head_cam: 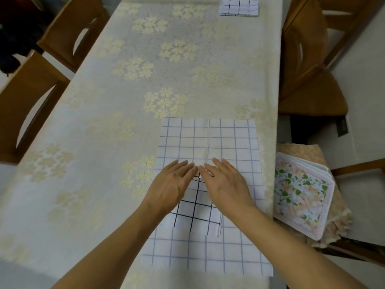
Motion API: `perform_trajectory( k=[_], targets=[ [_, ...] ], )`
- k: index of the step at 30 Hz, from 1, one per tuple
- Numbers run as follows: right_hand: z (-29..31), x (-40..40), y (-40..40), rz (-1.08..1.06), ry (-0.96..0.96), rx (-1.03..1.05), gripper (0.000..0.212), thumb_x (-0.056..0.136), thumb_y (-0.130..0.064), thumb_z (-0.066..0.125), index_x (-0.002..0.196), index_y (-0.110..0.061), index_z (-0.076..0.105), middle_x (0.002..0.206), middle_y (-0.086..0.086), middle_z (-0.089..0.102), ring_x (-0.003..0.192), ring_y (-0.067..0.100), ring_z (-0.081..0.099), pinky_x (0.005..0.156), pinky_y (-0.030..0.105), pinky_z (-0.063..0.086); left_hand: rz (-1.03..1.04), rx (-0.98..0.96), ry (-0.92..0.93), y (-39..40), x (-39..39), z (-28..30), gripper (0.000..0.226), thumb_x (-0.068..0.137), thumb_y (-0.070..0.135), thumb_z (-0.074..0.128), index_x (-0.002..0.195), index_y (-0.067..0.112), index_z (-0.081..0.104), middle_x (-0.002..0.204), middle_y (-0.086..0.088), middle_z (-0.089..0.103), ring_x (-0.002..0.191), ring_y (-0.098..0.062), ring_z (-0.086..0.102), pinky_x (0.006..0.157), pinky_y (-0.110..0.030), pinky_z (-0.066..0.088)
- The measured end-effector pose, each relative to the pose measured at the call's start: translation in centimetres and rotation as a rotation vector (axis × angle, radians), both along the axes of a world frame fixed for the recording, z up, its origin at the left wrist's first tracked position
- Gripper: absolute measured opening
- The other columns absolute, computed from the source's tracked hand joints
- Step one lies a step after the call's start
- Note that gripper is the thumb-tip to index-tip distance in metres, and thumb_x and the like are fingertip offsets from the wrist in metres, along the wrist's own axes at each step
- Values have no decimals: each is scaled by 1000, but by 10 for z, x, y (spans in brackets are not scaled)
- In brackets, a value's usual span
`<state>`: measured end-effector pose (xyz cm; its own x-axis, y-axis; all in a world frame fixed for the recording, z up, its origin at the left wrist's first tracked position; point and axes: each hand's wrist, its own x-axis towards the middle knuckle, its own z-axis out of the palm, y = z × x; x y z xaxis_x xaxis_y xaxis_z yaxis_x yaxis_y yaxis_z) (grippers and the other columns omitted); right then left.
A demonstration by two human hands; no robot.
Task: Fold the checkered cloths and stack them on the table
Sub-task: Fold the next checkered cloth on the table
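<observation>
A white cloth with a pale blue grid [208,138] lies spread flat near the table's front right edge. On its middle rests a smaller folded piece with a dark grid [195,213]. My left hand [170,184] and my right hand [225,182] lie palm down side by side, fingers flat, with the fingertips meeting over the far edge of that folded piece. Neither hand grips anything. A stack of folded checkered cloths [239,6] sits at the far end of the table.
The table wears a cream tablecloth with gold flower patterns [145,69]. Wooden chairs [31,101] stand on both sides. A chair at the right holds a pile of floral-print mats [302,195], close to the table edge.
</observation>
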<state>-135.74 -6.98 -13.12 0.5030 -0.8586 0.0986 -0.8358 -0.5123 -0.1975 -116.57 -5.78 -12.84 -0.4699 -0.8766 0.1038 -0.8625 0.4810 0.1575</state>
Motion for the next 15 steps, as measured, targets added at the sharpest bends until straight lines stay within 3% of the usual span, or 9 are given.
perform_trajectory(
  k=[10, 15],
  targets=[
    [4, 15, 86, -53, -39, -40, 60, 62, 3, 82, 120, -5, 70, 120, 10, 71, 113, 33, 67, 92, 41, 55, -47, 65, 21, 68, 16, 1, 65, 71, -6, 76, 134, 4, 60, 131, -16, 64, 122, -32, 62, 106, -43, 47],
    [-21, 17, 121, -1, -46, -83, 48, 81, 3, 53, 126, -4, 66, 129, 10, 67, 119, 34, 64, 93, 41, 54, -20, 123, 21, 99, 18, -11, 69, 69, 2, 84, 134, 4, 60, 132, -16, 63, 122, -33, 61, 103, -43, 48]
  ],
)
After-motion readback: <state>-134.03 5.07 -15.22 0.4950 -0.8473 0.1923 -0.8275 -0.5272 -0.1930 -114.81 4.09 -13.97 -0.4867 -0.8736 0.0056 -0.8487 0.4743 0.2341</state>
